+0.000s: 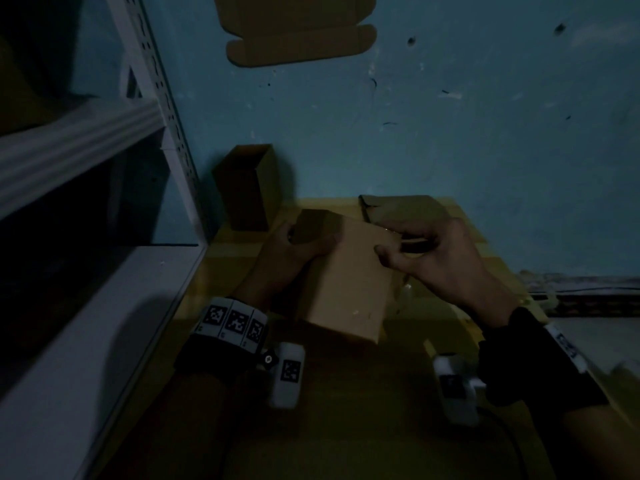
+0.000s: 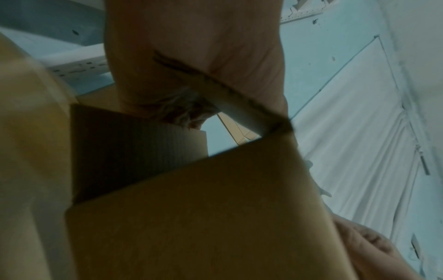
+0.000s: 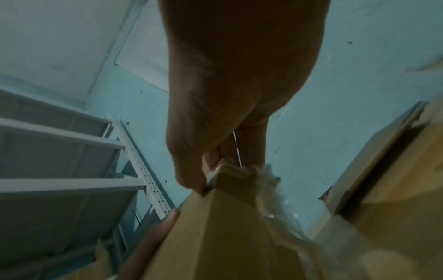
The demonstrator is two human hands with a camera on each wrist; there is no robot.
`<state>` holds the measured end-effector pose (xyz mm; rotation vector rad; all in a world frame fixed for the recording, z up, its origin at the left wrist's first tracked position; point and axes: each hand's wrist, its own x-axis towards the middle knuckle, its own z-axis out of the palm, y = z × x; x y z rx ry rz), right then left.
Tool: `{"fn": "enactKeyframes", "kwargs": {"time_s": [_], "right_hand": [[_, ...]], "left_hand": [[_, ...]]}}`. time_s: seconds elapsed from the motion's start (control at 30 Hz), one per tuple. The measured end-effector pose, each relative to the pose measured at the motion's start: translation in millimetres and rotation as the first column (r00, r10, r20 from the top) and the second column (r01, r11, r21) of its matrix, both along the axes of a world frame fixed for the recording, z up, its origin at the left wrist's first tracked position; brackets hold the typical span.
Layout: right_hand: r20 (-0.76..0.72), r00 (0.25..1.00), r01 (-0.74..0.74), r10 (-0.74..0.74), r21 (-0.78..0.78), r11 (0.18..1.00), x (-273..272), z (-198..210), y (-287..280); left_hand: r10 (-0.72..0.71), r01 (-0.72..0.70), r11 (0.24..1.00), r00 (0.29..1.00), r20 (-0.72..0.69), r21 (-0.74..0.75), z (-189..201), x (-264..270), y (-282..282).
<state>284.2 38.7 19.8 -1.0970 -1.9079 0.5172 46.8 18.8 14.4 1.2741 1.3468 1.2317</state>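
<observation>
A plain brown cardboard box [image 1: 349, 282] is held tilted above the yellow table [image 1: 346, 393]. My left hand [image 1: 306, 239] grips its far left corner, thumb on the top face and fingers over the dark open end. My right hand [image 1: 391, 244] pinches the far right edge, thumb on top. In the left wrist view the box [image 2: 191, 217] fills the lower frame below my left hand [image 2: 191, 47]. In the right wrist view my right hand [image 3: 239, 75] pinches the box [image 3: 227, 227] at a corner, beside crinkled clear plastic [image 3: 271, 181].
An open cardboard box [image 1: 247, 188] stands upright at the table's far left. Folded cardboard [image 1: 405, 206] lies behind my hands. A flat cardboard cutout [image 1: 298, 32] hangs on the blue wall. A white metal shelf rack [image 1: 156, 81] borders the left side.
</observation>
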Motion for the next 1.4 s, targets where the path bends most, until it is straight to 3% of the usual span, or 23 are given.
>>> {"fn": "enactKeyframes", "kwargs": {"time_s": [0.67,0.8,0.93,1.0,1.1,1.2,1.3,1.4], "right_hand": [[-0.094,0.995,0.036,-0.034,0.018,0.999,-7.1,0.2,-1.6],[-0.178,0.984,-0.042,0.026,-0.085,0.995,-4.4,-1.9,-2.0],[-0.361,0.92,-0.225,0.15,-0.173,0.959,-0.2,-0.2,-3.3],[-0.381,0.902,-0.291,0.203,-0.187,0.938,3.7,2.9,-4.9],[-0.361,0.896,-0.338,0.258,-0.177,0.924,6.9,6.0,-6.6],[-0.307,0.926,-0.264,0.222,-0.103,0.959,7.0,8.6,-7.6],[-0.117,0.985,-0.118,0.129,0.095,0.988,8.9,9.5,-6.6],[0.066,0.997,-0.065,0.047,0.31,0.949,11.6,1.4,0.9]], "left_hand": [[0.061,-0.065,0.995,0.997,0.054,0.077,-5.4,4.9,2.0],[0.042,-0.047,0.996,0.997,0.064,0.08,-5.3,3.8,2.4],[-0.028,0.026,0.999,0.997,0.076,0.028,1.0,0.2,-0.6],[-0.065,0.065,0.998,0.994,0.091,-0.003,4.7,-4.2,-1.6],[-0.088,0.092,0.995,0.992,0.091,-0.048,4.9,-10.4,-1.8],[-0.076,0.079,0.996,0.993,0.086,-0.038,4.6,-12.6,-1.6],[-0.045,0.049,0.998,0.995,0.089,-0.044,3.6,-14.3,0.2],[-0.022,0.028,0.997,0.996,0.088,-0.067,3.4,-14.6,0.6]]}}
